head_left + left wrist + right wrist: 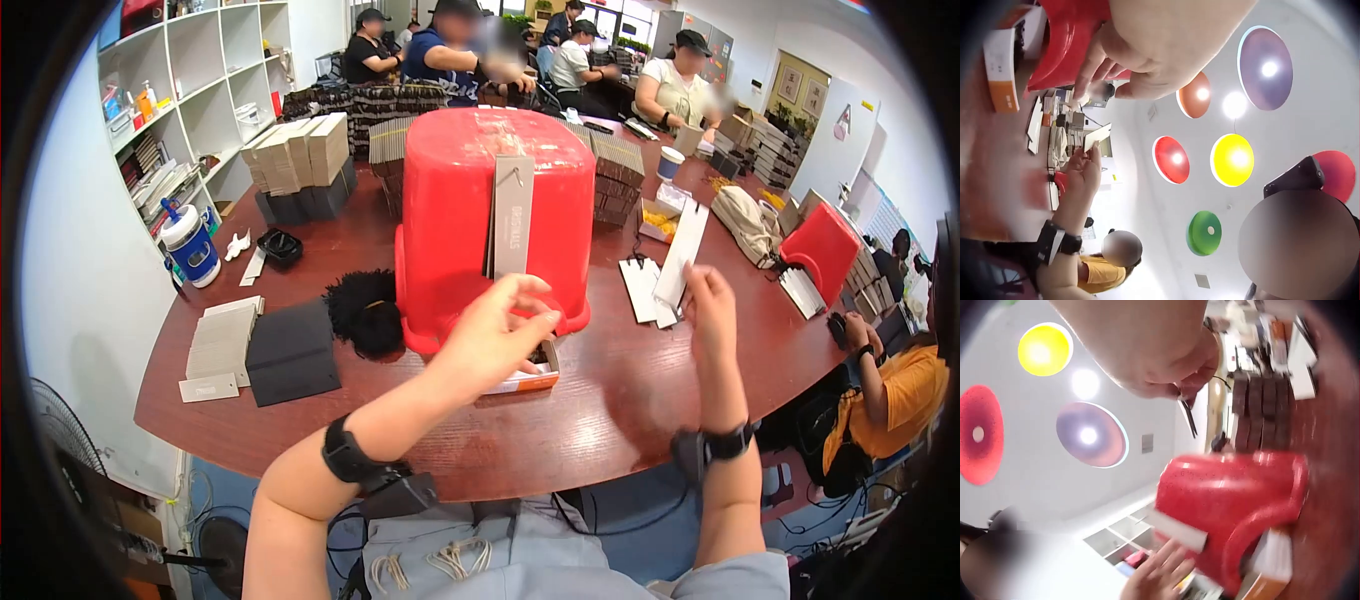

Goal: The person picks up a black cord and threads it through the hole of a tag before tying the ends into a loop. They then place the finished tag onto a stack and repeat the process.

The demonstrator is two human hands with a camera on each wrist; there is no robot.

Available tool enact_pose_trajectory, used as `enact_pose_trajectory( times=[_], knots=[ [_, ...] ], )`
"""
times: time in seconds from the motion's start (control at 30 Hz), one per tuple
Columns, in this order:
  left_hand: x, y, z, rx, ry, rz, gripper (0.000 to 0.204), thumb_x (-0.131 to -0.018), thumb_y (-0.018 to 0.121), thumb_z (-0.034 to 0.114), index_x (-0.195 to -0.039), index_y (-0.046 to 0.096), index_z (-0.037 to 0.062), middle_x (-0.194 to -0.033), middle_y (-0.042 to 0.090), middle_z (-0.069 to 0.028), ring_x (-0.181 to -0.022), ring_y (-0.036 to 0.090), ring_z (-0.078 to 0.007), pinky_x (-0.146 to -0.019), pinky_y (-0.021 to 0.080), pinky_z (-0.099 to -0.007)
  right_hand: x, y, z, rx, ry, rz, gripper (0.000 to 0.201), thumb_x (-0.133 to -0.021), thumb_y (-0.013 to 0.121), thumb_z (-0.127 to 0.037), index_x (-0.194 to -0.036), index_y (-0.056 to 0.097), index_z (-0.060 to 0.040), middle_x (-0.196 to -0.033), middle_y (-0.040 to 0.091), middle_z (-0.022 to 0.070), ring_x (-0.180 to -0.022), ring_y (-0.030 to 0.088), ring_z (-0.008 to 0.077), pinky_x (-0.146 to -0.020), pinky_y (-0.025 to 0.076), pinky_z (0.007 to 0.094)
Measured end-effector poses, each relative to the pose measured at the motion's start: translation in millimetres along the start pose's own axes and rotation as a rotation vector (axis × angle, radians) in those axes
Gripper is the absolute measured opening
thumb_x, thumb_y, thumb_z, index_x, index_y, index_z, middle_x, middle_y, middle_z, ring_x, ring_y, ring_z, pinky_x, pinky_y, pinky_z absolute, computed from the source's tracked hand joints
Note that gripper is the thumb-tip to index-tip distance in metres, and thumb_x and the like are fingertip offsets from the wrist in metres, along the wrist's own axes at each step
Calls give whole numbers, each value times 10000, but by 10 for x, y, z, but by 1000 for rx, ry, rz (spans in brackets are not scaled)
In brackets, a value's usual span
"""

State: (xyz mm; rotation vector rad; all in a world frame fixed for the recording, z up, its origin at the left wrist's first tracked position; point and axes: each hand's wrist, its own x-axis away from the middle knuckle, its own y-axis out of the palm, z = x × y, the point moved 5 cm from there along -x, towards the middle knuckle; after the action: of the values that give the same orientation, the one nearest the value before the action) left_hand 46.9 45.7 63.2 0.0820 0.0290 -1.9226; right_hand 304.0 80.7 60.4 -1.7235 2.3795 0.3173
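An upturned red plastic bin (440, 210) stands on the table, a grey printed hang tag (514, 215) hanging upright against its near side. My left hand (500, 330) is at the lower end of this tag, fingers loosely spread. In the right wrist view, its fingertips (1172, 553) overlap the tag's lower edge. My right hand (712, 315), raised over the table to the right, pinches a pale strip-shaped tag (685, 245); a thin dark cord shows by the fingers in the right wrist view. Under the left hand, a small orange-and-white box (540, 380) sits against the bin.
A bundle of black cords (365, 312) lies left of the bin, beside grey tags (222, 345) and dark cards (293, 350). White tags (640, 288) lie to the right. Stacked cards (300, 150) and a blue-and-white jug (190, 245) stand at left. Several people work around the table.
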Motion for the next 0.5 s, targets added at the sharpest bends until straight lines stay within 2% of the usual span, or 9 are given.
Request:
enact_pose_trajectory(
  times=[0.07, 0.13, 0.17, 0.2, 0.27, 0.33, 0.43, 0.47, 0.5],
  knots=[
    [57, -102, -18, -35, -30, 27, 286, -809, 512, 101, -1069, 412, 33, -980, 481, -81, -847, 543, -158, -558, 511, -246, -267, -70, 30, 328, -88, -25, 158, -767, 559, -146, -716, 549, 4, -571, 498, 1, -495, 424, 54, -438, 333, 204],
    [106, -193, -32, -35, -37, 35, 267, -811, 508, 98, -1055, 425, 30, -972, 488, -79, -835, 546, -154, -557, 510, -241, -468, -103, 342, 701, -95, -161, 197, -712, 605, -169, -695, 568, 24, -577, 546, 69, -517, 495, 112, -479, 391, 254],
    [123, -245, -44, -34, -35, 45, 261, -811, 509, 101, -1049, 432, 28, -965, 491, -77, -827, 548, -152, -556, 509, -242, -497, -115, 490, 946, -88, -202, 230, -658, 642, -201, -682, 588, 22, -620, 577, 141, -562, 561, 182, -536, 433, 298],
    [145, -299, -60, -33, -36, 56, 254, -811, 510, 103, -1042, 438, 26, -958, 494, -76, -818, 551, -150, -554, 509, -243, -491, -89, 600, 1067, -50, -241, 271, -631, 658, -242, -675, 602, 19, -635, 587, 162, -581, 585, 229, -560, 448, 320],
    [178, -412, -66, -38, -29, 74, 244, -812, 511, 115, -1027, 449, 19, -943, 510, -82, -801, 556, -150, -554, 509, -246, -502, -109, 689, 1121, 73, -266, 262, -629, 656, -250, -664, 613, 6, -583, 582, 141, -553, 585, 226, -550, 455, 318],
    [230, -562, -65, -90, -57, 140, 244, -814, 509, 128, -1022, 452, 13, -937, 524, -92, -788, 560, -152, -557, 505, -246, -582, -191, 701, 1158, 32, -212, 247, -626, 665, -206, -666, 606, 31, -543, 564, 113, -485, 560, 179, -482, 445, 294],
    [296, -844, -43, -71, -23, 243, 216, -786, 532, 82, -969, 476, -19, -902, 527, -90, -740, 565, -141, -513, 499, -234, -717, -359, 803, 1087, 42, -180, 213, -603, 676, -162, -657, 590, 25, -539, 559, 98, -472, 550, 171, -454, 436, 288],
    [317, -951, -40, -90, -4, 276, 204, -785, 532, 81, -955, 484, -21, -895, 531, -88, -732, 566, -138, -507, 497, -232, -771, -414, 843, 1182, -142, -183, 211, -603, 675, -155, -681, 580, 17, -581, 563, 101, -462, 542, 170, -442, 432, 288],
    [334, -1078, -49, -146, 27, 300, 179, -782, 533, 80, -923, 502, -25, -842, 545, -71, -714, 566, -128, -492, 490, -226, -727, -393, 772, 1250, -97, -170, 245, -605, 680, -177, -731, 577, 6, -650, 572, 113, -531, 560, 193, -496, 444, 303]
  ],
)
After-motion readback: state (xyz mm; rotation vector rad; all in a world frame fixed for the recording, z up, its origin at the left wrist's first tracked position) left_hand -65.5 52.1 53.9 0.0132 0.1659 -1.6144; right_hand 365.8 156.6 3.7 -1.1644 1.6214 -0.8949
